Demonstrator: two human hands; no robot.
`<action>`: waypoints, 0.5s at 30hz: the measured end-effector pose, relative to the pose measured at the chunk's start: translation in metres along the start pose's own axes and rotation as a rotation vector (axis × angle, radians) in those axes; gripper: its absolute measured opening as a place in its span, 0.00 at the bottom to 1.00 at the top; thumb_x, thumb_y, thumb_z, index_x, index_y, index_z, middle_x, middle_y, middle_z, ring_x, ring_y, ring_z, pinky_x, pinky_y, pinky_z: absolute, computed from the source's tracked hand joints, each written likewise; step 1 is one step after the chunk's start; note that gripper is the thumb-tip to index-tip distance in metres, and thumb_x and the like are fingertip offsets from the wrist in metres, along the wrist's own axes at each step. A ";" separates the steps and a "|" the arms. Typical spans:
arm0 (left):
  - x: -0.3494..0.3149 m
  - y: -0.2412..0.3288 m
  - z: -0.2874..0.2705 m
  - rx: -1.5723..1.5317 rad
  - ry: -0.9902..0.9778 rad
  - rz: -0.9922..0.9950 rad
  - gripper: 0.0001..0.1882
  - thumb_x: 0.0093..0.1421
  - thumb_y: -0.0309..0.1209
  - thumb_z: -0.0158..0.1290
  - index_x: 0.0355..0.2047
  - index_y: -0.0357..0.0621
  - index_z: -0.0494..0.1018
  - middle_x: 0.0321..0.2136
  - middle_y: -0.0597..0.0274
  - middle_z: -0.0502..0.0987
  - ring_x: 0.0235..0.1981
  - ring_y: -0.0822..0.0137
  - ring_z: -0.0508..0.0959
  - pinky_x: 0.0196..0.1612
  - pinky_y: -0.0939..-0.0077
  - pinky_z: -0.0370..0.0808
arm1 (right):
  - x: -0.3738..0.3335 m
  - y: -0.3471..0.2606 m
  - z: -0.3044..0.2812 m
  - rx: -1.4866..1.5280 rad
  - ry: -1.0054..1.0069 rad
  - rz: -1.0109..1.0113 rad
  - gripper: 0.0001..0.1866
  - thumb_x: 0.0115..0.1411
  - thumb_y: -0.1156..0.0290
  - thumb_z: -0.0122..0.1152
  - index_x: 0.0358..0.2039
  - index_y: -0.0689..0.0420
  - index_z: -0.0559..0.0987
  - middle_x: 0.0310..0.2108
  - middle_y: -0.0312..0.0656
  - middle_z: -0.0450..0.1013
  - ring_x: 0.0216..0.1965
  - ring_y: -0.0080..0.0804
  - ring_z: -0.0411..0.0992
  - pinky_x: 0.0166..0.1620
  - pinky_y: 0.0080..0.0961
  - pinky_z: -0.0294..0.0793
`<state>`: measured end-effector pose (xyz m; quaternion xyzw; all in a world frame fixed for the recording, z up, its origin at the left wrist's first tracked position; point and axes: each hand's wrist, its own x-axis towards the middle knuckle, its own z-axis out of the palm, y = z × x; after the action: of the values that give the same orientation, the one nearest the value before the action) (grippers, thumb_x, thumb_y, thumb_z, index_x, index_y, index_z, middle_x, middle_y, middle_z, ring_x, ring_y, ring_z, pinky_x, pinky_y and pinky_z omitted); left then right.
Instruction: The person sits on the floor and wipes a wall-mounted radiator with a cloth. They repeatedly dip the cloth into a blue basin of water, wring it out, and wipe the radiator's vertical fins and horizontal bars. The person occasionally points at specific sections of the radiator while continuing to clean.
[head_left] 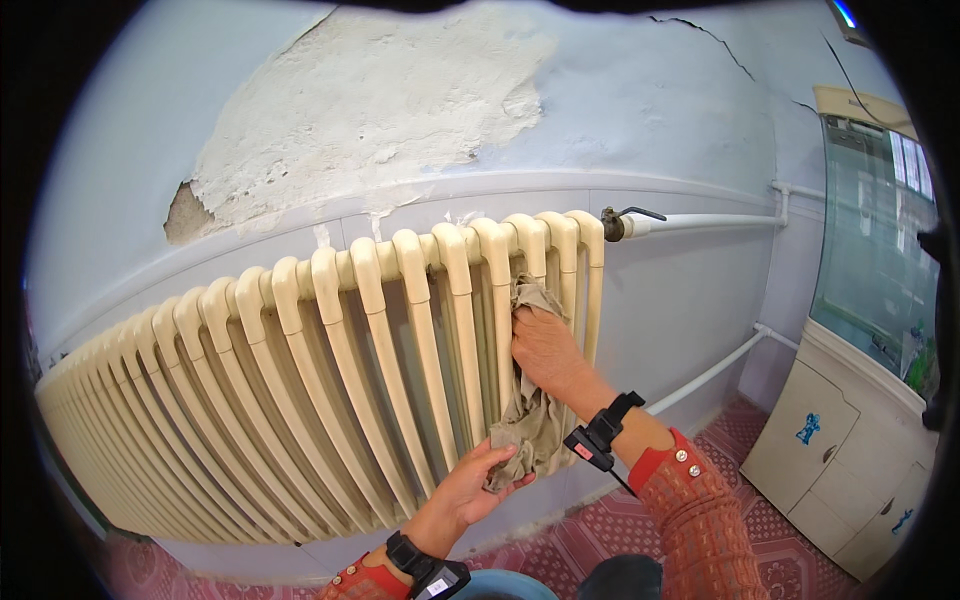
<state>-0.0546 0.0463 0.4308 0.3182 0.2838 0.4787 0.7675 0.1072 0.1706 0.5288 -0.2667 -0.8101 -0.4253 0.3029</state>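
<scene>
A cream column radiator (370,290) runs along the wall, from the far left to right of the middle. A crumpled grey-brown cloth (532,420) hangs against its columns near the right end. My right hand (550,350) is closed on the upper part of the cloth, pressing it to a column; the fingertips are partly hidden. Lower down, my left hand (472,487) grips the bottom end of the same cloth between thumb and fingers. Both wrists wear black strapped devices, and the sleeves are orange-red knit.
A valve with a black lever (635,213) joins the radiator to a white pipe (700,224). Another pipe (705,375) runs lower. At right, a glass tank (865,250) stands on a pale cabinet (830,440). Below me, a blue basin (505,585) rests near the patterned red floor (600,530).
</scene>
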 end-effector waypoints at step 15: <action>0.002 0.005 0.010 0.029 -0.081 0.000 0.19 0.63 0.27 0.52 0.54 0.47 0.65 0.49 0.63 0.73 0.48 0.65 0.75 0.54 0.58 0.74 | 0.039 0.015 -0.031 -0.512 -0.391 -0.082 0.12 0.54 0.67 0.52 0.33 0.54 0.83 0.35 0.33 0.77 0.46 0.29 0.67 0.56 0.27 0.55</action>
<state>-0.0493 0.0475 0.4412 0.3485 0.2593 0.4614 0.7736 0.0996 0.1585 0.5788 -0.3782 -0.7298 -0.5676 0.0472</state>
